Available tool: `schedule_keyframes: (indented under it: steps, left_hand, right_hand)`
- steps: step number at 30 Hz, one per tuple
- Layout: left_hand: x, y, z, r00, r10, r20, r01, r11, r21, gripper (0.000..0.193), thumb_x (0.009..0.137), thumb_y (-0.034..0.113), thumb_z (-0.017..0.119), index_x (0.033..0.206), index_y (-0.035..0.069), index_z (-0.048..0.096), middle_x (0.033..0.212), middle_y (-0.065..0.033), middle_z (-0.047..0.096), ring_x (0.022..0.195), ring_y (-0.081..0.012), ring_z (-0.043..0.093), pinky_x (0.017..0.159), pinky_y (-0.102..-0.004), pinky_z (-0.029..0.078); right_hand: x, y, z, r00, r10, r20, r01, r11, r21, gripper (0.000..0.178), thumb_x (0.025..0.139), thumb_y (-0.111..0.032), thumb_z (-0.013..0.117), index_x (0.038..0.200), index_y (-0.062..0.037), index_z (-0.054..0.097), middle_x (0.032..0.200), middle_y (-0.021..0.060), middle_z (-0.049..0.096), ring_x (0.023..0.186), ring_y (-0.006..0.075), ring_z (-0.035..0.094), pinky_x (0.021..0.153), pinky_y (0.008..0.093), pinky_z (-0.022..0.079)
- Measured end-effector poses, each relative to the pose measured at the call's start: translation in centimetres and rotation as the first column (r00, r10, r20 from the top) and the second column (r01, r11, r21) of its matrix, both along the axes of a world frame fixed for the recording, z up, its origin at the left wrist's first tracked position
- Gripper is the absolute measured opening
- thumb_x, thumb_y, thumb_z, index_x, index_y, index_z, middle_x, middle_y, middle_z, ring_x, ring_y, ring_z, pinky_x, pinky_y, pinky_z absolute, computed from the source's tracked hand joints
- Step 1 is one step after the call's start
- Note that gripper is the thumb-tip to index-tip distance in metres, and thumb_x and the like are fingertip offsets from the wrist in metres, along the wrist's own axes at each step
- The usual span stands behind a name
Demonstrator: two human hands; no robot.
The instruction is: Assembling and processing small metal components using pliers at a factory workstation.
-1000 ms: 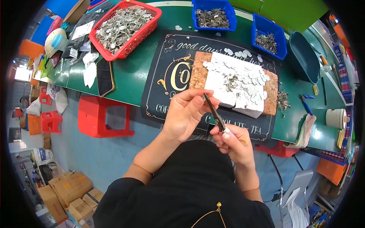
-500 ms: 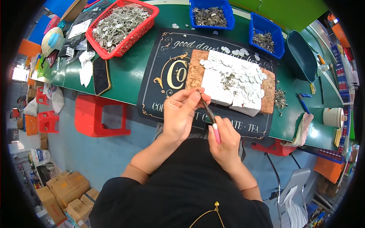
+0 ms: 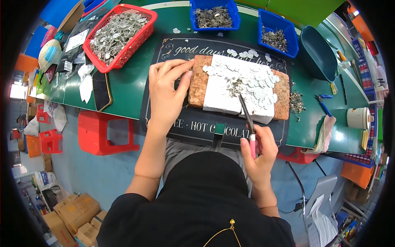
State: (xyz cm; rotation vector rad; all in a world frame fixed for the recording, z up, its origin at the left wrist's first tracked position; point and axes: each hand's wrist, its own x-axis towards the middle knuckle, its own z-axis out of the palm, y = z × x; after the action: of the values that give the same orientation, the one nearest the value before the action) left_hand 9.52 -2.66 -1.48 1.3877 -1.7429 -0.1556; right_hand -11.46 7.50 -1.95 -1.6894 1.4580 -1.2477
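My right hand is closed around a slim pink-handled tool with a long dark tip; its exact kind is unclear. The tip reaches small metal pieces heaped on a white block. Many flat white pieces cover the block's top. A speckled brown slab shows at both ends of the block. My left hand is at the slab's left end, thumb and fingers apart, fingertips at its edge. I see nothing held in it.
A red basket of metal pieces stands at the far left, near a phone. Two blue bins, one left and one right, hold metal parts. Blue-handled pliers, a white pot and a cloth lie right.
My hands have separated. The left moved up and left to the slab's end; the right carried the tool's tip from the left fingertips onto the block. The view has shifted slightly.
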Motion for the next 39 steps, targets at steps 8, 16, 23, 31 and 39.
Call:
schedule_keyframes:
  steps: [8,16,23,31,39]
  left_hand:
    - [-3.9,-1.6,1.5,0.937,-0.243,0.252,0.247,0.969,0.015,0.014,0.071,0.010,0.067,0.085,0.010,0.067,0.098,0.0004,0.057,0.098,-0.0250,0.038,0.085,-0.0325,0.034]
    - [-3.1,-0.9,1.1,0.770,-0.337,-0.542,0.441,0.895,0.071,0.012,0.081,0.000,0.058,0.091,-0.002,0.063,0.088,-0.0078,0.059,0.078,-0.0126,0.056,0.073,-0.0216,0.044]
    - [-3.3,0.4,1.5,0.659,-0.256,-0.707,0.481,0.866,0.135,0.019,0.085,0.005,0.056,0.103,-0.003,0.057,0.089,-0.0060,0.058,0.080,-0.0106,0.056,0.072,-0.0218,0.045]
    - [-2.7,0.9,2.0,0.514,-0.243,-0.823,0.535,0.840,0.086,0.014,0.084,0.008,0.061,0.093,0.001,0.053,0.083,-0.0029,0.057,0.071,-0.0056,0.052,0.058,-0.0183,0.041]
    - [-2.1,0.1,1.1,0.365,-0.200,-0.909,0.619,0.782,0.076,0.013,0.083,0.007,0.060,0.094,0.000,0.058,0.083,-0.0042,0.061,0.070,-0.0063,0.055,0.058,-0.0183,0.041]
  right_hand:
    - [-1.0,-0.1,0.7,0.998,-0.050,0.045,0.045,0.993,0.113,0.027,0.076,-0.003,0.060,0.102,0.0047,0.053,0.085,0.0063,0.051,0.068,0.0089,0.043,0.058,0.0188,0.034]
    - [-0.8,-0.9,0.3,0.990,0.069,0.122,-0.085,0.988,0.127,0.027,0.077,0.000,0.060,0.103,0.0043,0.053,0.093,0.0084,0.055,0.075,0.0100,0.049,0.066,0.0201,0.041]
    - [1.3,-4.4,3.2,0.959,0.154,0.240,-0.173,0.983,0.061,0.035,0.075,0.004,0.062,0.108,0.0038,0.049,0.099,0.0105,0.057,0.082,0.0118,0.054,0.072,0.0234,0.046]
    - [3.8,-8.4,3.8,0.980,0.178,0.094,-0.166,0.979,-0.119,0.037,0.072,0.001,0.068,0.105,0.0024,0.051,0.093,0.0083,0.059,0.081,0.0114,0.056,0.072,0.0240,0.047]
    - [4.1,-9.5,3.4,0.943,0.224,0.245,-0.229,0.973,-0.008,0.029,0.075,0.006,0.064,0.100,0.0032,0.051,0.081,0.0059,0.057,0.077,0.0097,0.056,0.066,0.0208,0.046]
